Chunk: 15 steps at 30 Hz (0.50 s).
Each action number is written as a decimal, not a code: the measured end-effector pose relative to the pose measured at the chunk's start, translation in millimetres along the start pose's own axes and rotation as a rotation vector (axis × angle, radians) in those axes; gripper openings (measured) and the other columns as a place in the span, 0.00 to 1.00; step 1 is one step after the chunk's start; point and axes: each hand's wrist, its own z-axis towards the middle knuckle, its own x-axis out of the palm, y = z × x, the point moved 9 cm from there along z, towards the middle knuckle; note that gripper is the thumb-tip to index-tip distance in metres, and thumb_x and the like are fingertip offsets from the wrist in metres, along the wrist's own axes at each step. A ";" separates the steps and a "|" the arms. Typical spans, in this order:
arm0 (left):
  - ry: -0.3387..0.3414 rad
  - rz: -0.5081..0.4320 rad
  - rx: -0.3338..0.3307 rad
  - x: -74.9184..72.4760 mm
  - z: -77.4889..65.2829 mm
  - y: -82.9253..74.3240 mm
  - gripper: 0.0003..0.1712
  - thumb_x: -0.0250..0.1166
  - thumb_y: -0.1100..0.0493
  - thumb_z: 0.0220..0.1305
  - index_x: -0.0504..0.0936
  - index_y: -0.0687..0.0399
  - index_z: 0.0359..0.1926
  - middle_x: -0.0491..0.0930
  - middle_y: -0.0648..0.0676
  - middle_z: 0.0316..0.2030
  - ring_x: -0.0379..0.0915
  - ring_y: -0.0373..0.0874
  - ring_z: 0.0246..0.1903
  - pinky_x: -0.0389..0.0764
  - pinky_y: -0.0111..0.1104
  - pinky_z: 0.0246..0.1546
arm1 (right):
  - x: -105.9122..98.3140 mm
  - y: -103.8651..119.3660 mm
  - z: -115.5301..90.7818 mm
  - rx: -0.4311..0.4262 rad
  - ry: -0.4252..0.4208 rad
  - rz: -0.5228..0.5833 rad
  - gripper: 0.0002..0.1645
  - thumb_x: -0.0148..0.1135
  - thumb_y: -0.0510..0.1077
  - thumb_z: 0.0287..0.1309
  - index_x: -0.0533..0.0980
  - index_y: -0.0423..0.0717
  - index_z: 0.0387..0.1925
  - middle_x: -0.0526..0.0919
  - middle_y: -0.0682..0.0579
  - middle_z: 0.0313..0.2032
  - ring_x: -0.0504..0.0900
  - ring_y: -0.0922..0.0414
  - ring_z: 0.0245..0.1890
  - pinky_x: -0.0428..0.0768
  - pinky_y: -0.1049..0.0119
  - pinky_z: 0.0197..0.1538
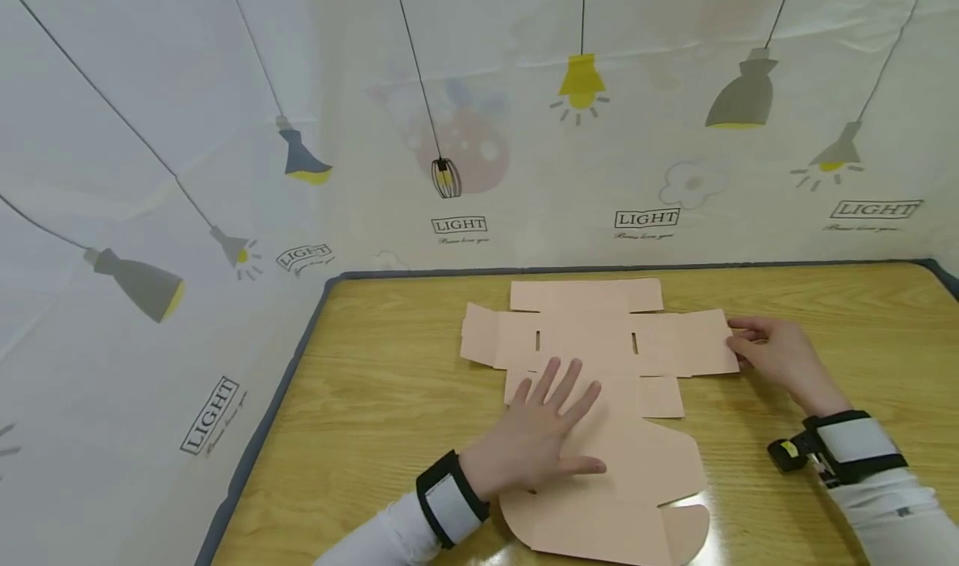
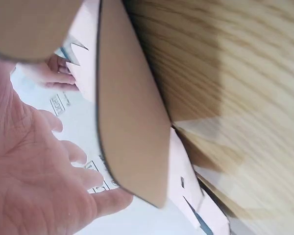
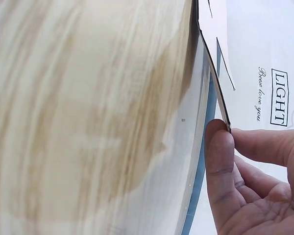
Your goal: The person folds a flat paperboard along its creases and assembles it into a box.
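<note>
A flat pink cardboard box blank (image 1: pixel 584 333), unfolded with several flaps and two narrow slots, lies on the wooden table in the head view. Over its middle is my left hand (image 1: pixel 535 437), fingers straight and spread; whether the palm touches the board I cannot tell. The left wrist view shows the brown side flap (image 2: pixel 130 107) of the blank beside the palm. At the far right, my right hand (image 1: pixel 779 354) pinches the end of the right-hand flap (image 1: pixel 700 341). In the right wrist view, thumb and finger (image 3: pixel 220 147) grip that edge.
The wood-grain table (image 1: pixel 390 383) has a dark blue edge strip (image 1: pixel 599 270). Behind and to the left stands a pale covering (image 1: pixel 524 150) printed with hanging lamps and "LIGHT" labels. A strap (image 1: pixel 857 445) with a small camera is on the right wrist.
</note>
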 end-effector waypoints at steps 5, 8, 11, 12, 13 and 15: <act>-0.010 0.084 0.041 0.0 9.7 -8.3 0.53 0.41 0.20 0.67 0.37 0.38 0.82 0.33 0.56 0.82 0.29 0.57 0.82 0.59 0.55 0.76 | 0.7 2.5 -0.6 -0.009 0.000 -0.003 0.30 0.55 0.42 0.71 0.68 0.22 0.64 0.82 0.28 0.46 0.83 0.59 0.30 0.78 0.69 0.31; 0.021 0.096 0.051 7.6 16.5 -9.0 0.53 0.40 0.20 0.68 0.35 0.37 0.82 0.32 0.55 0.82 0.29 0.55 0.82 0.58 0.54 0.77 | -0.1 2.9 -1.2 -0.008 -0.002 -0.007 0.30 0.55 0.42 0.71 0.68 0.21 0.64 0.82 0.28 0.46 0.83 0.59 0.30 0.78 0.69 0.31; 0.084 0.058 0.060 18.5 19.7 -9.8 0.52 0.40 0.20 0.67 0.33 0.35 0.81 0.30 0.52 0.82 0.27 0.53 0.82 0.56 0.53 0.78 | -0.6 3.7 -1.3 -0.011 -0.001 -0.015 0.30 0.55 0.42 0.71 0.68 0.22 0.64 0.82 0.29 0.45 0.83 0.59 0.30 0.77 0.69 0.31; 0.108 0.039 0.062 22.0 19.7 -10.3 0.52 0.41 0.20 0.67 0.33 0.34 0.81 0.30 0.52 0.82 0.27 0.53 0.82 0.55 0.54 0.78 | -0.4 3.9 -1.2 -0.013 0.001 -0.017 0.30 0.55 0.42 0.71 0.68 0.22 0.64 0.82 0.29 0.45 0.83 0.58 0.30 0.77 0.69 0.31; 0.130 0.025 0.062 25.5 19.6 -10.8 0.52 0.41 0.20 0.67 0.33 0.34 0.81 0.30 0.51 0.82 0.26 0.53 0.82 0.55 0.54 0.78 | -0.2 3.8 -1.0 -0.013 0.004 -0.017 0.30 0.55 0.42 0.71 0.68 0.22 0.64 0.82 0.29 0.45 0.83 0.58 0.30 0.77 0.69 0.31; 0.169 0.016 0.059 31.6 18.6 -11.8 0.53 0.41 0.19 0.66 0.34 0.33 0.81 0.30 0.51 0.82 0.27 0.52 0.82 0.56 0.55 0.77 | 0.3 3.4 -0.4 -0.012 0.005 -0.020 0.30 0.55 0.42 0.71 0.68 0.22 0.64 0.82 0.29 0.45 0.83 0.58 0.30 0.77 0.68 0.31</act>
